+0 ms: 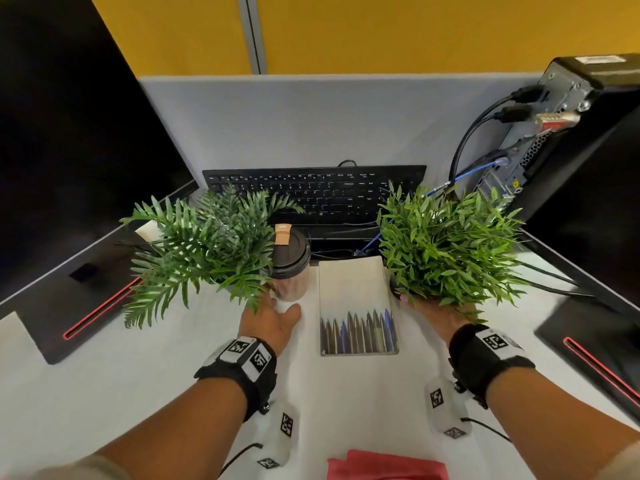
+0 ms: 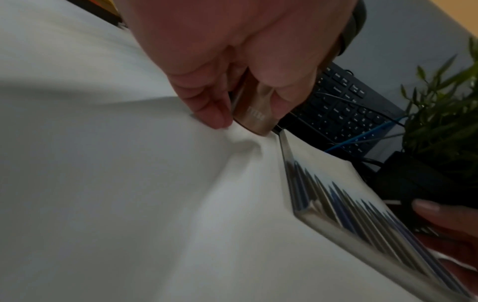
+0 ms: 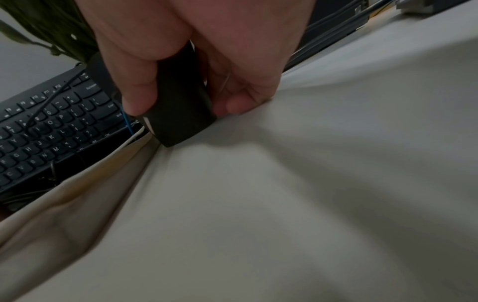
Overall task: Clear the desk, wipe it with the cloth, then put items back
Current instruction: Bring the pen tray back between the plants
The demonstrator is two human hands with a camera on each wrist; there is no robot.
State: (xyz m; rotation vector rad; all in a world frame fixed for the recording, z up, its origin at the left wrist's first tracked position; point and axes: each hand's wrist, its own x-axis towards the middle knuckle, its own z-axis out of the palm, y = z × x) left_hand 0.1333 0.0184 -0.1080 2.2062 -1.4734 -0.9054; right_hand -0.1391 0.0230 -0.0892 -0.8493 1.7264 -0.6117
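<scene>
Hands (image 1: 273, 323) (image 1: 440, 315) grip two potted plants (image 1: 204, 244) (image 1: 446, 240)

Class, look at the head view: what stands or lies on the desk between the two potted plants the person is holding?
Head view: a lidded coffee cup beside the left plant, and a pen-printed notebook lying flat before the right plant.

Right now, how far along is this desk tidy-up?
Nothing looks finished yet. In hand: the left hand grips the fern-like plant in a gold pot, the right hand the bushy plant in a black pot. Left: the black-lidded cup and pen-printed notebook sit on the white desk; the red cloth lies apparently unused.
</scene>
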